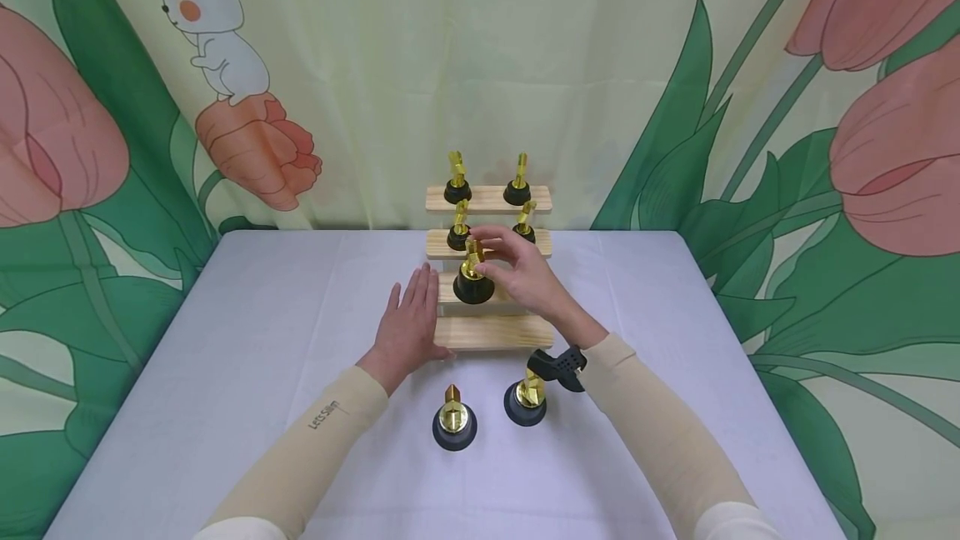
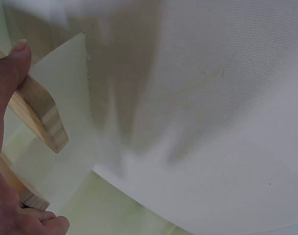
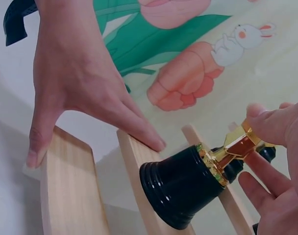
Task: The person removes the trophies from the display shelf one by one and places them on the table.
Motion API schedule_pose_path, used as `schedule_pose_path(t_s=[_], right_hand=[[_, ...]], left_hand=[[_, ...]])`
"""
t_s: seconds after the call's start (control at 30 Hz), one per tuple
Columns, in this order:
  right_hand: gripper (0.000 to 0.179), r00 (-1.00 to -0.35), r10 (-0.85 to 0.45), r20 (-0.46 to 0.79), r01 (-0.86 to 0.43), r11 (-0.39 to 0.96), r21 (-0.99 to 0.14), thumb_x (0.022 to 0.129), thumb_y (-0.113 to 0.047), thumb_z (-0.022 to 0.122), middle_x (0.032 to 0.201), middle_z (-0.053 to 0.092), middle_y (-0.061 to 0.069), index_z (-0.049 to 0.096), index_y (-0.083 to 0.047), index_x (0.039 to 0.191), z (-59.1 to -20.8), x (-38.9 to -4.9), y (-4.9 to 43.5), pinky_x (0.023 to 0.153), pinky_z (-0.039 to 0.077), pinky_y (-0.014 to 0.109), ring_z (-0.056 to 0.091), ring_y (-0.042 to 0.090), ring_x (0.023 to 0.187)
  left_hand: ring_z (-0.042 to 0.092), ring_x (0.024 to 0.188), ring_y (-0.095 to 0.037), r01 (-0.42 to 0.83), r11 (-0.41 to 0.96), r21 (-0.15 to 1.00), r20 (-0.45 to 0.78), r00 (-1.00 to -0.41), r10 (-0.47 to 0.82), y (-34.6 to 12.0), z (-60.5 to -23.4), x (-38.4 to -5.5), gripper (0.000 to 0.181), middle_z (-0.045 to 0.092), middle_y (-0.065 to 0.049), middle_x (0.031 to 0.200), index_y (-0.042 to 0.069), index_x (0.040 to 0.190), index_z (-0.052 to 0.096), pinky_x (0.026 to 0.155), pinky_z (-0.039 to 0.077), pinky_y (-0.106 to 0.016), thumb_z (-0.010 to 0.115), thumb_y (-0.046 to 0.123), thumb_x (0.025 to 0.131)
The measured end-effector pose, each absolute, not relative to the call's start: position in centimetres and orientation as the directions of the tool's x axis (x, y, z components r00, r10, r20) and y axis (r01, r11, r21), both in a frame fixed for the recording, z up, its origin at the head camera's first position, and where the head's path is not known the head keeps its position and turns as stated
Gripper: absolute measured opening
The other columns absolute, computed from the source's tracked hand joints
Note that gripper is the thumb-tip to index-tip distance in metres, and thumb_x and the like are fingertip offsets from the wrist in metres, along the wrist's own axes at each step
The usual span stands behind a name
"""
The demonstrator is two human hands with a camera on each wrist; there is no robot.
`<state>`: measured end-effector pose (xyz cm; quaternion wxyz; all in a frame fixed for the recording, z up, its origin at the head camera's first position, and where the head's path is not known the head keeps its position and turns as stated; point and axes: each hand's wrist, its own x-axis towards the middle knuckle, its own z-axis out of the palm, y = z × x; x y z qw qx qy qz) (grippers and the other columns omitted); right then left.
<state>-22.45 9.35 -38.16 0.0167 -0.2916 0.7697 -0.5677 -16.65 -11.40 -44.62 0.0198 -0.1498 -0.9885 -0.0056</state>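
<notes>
My right hand (image 1: 517, 269) pinches a small gold trophy (image 1: 473, 286) by its gold top. In the right wrist view, the trophy's round black base (image 3: 173, 183) is in front of the second shelf from the bottom; I cannot tell whether it touches. The left hand (image 1: 408, 323), fingers straight, lies along the left side of the stepped wooden stand (image 1: 495, 332). Its thumb rests at the end of the lowest shelf (image 2: 43, 110). Two more trophies stand on the top shelf, one at left (image 1: 457, 182) and one at right (image 1: 517, 182).
Two trophies stand on the shelf below the top, one at left (image 1: 460, 227) and one partly behind the right hand (image 1: 525, 223). On the white tablecloth (image 1: 300, 315), a trophy (image 1: 454, 419) and another (image 1: 525, 402) stand before the stand. A printed curtain (image 1: 375, 82) hangs behind.
</notes>
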Motion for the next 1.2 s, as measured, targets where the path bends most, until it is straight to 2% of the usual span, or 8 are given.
schedule_pose_path(t_s=[0.37,0.57,0.83,1.2], right_hand=[[0.043,-0.828,-0.470,0.305,-0.420,0.160,-0.893,0.094,-0.002,0.065,0.135,0.058,0.007,0.055,-0.011,0.135,-38.2,-22.3,9.3,0.107,0.048,0.038,0.056,0.025,0.129],[0.045,-0.836,-0.462,0.295,-0.409,0.166,-0.897,0.094,-0.003,0.065,0.134,0.060,0.009,0.054,-0.009,0.137,-38.2,-22.2,9.4,0.110,0.045,0.042,0.056,0.026,0.129],[0.046,-0.846,-0.456,0.277,-0.387,0.169,-0.906,0.094,0.002,0.062,0.135,0.058,0.020,0.050,0.002,0.138,-36.4,-21.0,9.4,0.111,0.043,0.049,0.053,0.035,0.131],[0.045,-0.840,-0.443,0.314,-0.420,0.164,-0.892,0.093,0.003,0.064,0.134,0.058,0.022,0.051,0.004,0.136,-36.0,-20.6,10.4,0.110,0.044,0.050,0.055,0.036,0.128]], left_hand=[[0.019,0.153,-0.035,0.292,0.956,0.001,0.044,-0.955,0.292,-11.3,-44.8,-16.7,0.140,0.011,-0.024,0.165,-0.006,0.156,0.009,0.121,0.024,-0.054,0.086,0.062,0.062],[0.018,0.153,-0.035,0.285,0.958,0.011,0.025,-0.958,0.285,-11.2,-44.6,-16.7,0.140,0.009,-0.023,0.165,-0.005,0.156,0.007,0.122,0.023,-0.054,0.086,0.062,0.062],[0.018,0.153,-0.035,0.287,0.958,0.013,0.024,-0.958,0.287,-11.3,-44.6,-16.7,0.139,0.010,-0.024,0.165,-0.006,0.156,0.007,0.121,0.023,-0.055,0.086,0.062,0.063],[0.018,0.153,-0.036,0.293,0.956,0.024,0.036,-0.956,0.293,-11.4,-44.8,-16.7,0.140,0.009,-0.025,0.165,-0.007,0.156,0.007,0.122,0.022,-0.055,0.086,0.062,0.063]])
